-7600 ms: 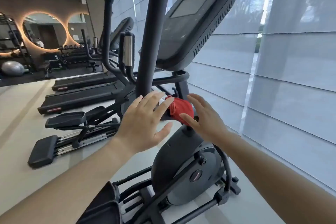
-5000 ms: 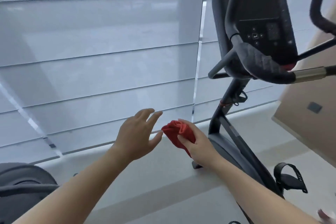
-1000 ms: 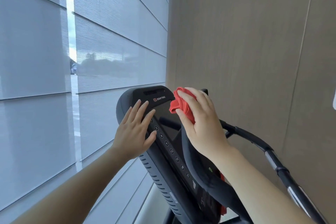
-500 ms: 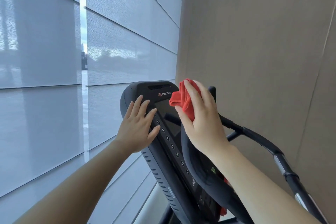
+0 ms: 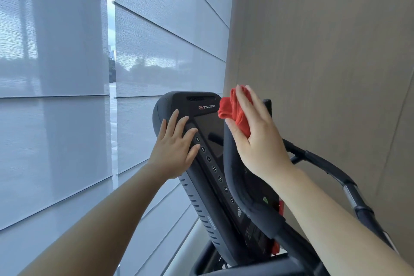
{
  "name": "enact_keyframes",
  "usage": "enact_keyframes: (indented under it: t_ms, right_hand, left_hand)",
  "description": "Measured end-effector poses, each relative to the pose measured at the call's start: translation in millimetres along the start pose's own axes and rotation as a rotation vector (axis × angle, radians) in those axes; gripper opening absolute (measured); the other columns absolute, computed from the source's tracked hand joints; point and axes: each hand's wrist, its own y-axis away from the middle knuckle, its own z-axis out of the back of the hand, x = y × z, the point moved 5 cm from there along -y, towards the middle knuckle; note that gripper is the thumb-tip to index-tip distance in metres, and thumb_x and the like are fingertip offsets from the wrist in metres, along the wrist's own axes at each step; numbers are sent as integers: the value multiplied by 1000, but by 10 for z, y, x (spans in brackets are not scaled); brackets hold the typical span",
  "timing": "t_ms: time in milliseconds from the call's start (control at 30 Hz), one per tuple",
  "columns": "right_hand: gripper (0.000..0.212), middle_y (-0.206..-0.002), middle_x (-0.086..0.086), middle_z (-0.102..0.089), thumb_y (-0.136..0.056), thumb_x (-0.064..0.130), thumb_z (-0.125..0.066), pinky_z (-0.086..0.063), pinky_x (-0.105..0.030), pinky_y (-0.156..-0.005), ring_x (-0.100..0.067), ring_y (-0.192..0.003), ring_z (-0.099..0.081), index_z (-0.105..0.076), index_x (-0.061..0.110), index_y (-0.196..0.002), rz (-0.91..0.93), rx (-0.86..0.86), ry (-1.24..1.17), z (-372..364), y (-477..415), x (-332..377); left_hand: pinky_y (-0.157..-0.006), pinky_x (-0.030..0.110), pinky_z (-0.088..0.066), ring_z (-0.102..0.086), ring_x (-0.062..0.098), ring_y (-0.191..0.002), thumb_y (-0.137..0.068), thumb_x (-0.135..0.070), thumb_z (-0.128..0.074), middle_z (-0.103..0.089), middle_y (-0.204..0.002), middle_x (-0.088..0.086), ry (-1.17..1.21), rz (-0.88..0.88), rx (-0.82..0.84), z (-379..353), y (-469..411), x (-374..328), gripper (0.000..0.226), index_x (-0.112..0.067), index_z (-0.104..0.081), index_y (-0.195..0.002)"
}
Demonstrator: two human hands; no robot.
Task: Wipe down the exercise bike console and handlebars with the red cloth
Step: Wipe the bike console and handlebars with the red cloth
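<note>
Holding the cloth bunched up, the right hand presses it near the top right corner of the console. The left hand lies flat and open on the console's left edge, fingers on the buttons. Those fingers could push a button by mistake. The cloth is in a small ball, so it could miss spots. The bars look unwiped.

Left hand: arm extended forward, palm down, fingers spread flat. Right hand: arm extended, wrist raised, fingers curled closed around red cloth; thumb apparently hidden behind it.
</note>
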Motion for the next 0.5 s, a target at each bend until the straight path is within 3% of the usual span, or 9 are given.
enact_keyframes:
  t_ms: [67,167,400,500]
  right_hand:
    - [57,-153,-7,-23,-94,27,-49,-21,-25,-113,-18,-141,-22,-28,16,-145,18,-5,-13,-35,44,15]
    - [58,-153,-3,-19,-93,28,-46,-16,-14,-112,-14,-142,-18,-25,15,-146,21,-4,-25,-47,215,-1]
    - [68,-158,0,-7,-91,54,-32,-6,-1,-105,-1,-141,-7,-11,25,-149,-132,49,4,-52,419,13]
    - [73,-158,1,-2,-88,61,-33,-3,-4,-107,-2,-142,-2,-6,29,-149,-181,18,11,-102,304,89]
  left_hand:
    - [-114,51,-1,2,33,-145,-96,-42,-38,-28,-150,14,12,-1,0,-8,0,6,45,-15,-50,-130]
    - [-114,50,1,3,32,-144,-94,-45,-31,-27,-151,13,2,-1,7,-11,-1,11,50,-16,-49,-131]
    - [-113,53,-2,2,37,-144,-95,-42,-40,-27,-150,18,-5,-44,23,-16,-15,17,44,-16,-51,-129]
    - [-113,53,-3,1,37,-143,-94,-43,-39,-27,-150,19,-17,-56,21,-26,-17,21,45,-16,-53,-127]
